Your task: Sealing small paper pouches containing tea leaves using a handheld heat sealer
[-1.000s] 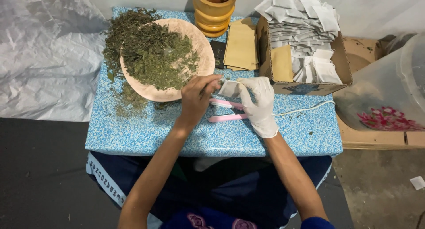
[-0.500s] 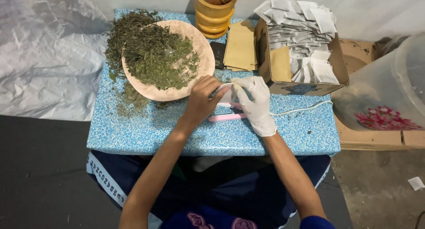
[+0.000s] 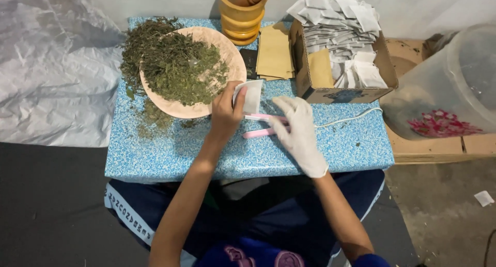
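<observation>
My bare left hand (image 3: 226, 111) holds a small white sachet (image 3: 249, 96) upright at the edge of the wooden plate (image 3: 235, 65) heaped with dried green leaves (image 3: 175, 63). My right hand (image 3: 294, 126), in a white glove, has let go of the sachet and hovers with fingers apart over the pink sealing tool (image 3: 261, 126), which lies on the blue speckled table (image 3: 181, 153).
A cardboard box (image 3: 330, 94) piled with white sachets stands at the back right. Brown paper envelopes (image 3: 274, 52) and a yellow wooden mortar (image 3: 237, 16) sit behind. A white cord (image 3: 351, 120) runs right. A clear plastic tub (image 3: 449, 91) stands beside the table.
Both hands held the sachet together over the pink tool. Now the left hand alone has lifted it toward the plate, and the gloved right hand has released it and moved down.
</observation>
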